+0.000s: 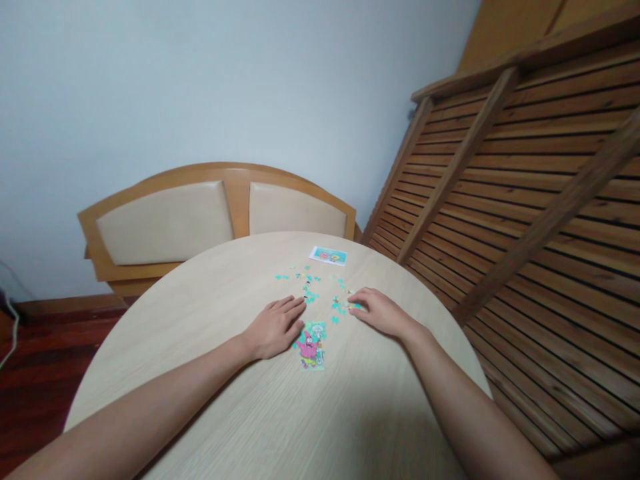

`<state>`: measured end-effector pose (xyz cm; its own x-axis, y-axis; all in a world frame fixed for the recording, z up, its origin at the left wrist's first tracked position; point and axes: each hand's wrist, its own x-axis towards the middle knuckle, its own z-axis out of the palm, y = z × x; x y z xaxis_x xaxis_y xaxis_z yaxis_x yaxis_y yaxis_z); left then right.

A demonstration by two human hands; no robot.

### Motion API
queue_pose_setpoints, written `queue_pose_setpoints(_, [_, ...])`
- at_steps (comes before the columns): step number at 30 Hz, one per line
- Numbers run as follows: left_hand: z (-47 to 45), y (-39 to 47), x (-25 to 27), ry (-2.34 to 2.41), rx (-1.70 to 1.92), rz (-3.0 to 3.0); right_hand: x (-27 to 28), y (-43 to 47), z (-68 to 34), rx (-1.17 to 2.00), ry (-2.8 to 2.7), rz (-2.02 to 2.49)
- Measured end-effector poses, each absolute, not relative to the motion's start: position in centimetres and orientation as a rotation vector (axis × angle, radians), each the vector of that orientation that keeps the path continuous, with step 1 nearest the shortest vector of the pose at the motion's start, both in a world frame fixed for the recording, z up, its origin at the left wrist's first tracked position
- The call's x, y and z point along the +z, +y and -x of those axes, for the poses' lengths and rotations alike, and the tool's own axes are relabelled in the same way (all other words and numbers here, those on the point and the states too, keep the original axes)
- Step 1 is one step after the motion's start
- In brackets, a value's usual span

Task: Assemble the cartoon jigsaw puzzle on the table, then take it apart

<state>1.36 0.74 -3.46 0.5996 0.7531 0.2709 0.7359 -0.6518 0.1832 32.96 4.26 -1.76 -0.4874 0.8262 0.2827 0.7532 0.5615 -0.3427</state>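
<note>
My left hand [278, 327] lies palm down on the table, its fingers stretched out. Its thumb side rests at the left edge of a partly joined jigsaw puzzle [311, 357], which shows a pink starfish character and a pale green figure. Over on the right, my right hand [377, 310] is lowered among loose puzzle pieces [339, 307]. Its thumb and index finger are bent, with a small gap between their tips and pieces lying at that gap. More teal puzzle pieces [311, 297] are scattered beyond the left fingertips.
A reference picture card [328, 255] lies near the far side of the round wooden table [210, 287]. Behind the table stands a padded wooden headboard [235, 200] against the wall. A slatted wooden frame [500, 193] leans close along the right side.
</note>
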Motion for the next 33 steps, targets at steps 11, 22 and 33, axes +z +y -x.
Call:
queue_pose_setpoints(11, [-1.5,0.0,-2.4,1.291,0.664,-2.834,-1.9,4.9,-35.0,0.255,-2.335,1.328])
queue_pose_setpoints(22, [-2.2,-1.6,-1.2,0.698,0.541,-2.942,-2.1,4.6,-33.5,0.323,-2.352,1.207])
queue_pose_setpoints(33, [-2.1,-1.3,-1.4,0.849,0.497,-2.909,-1.4,3.8,-33.1,0.415,-2.380,1.169])
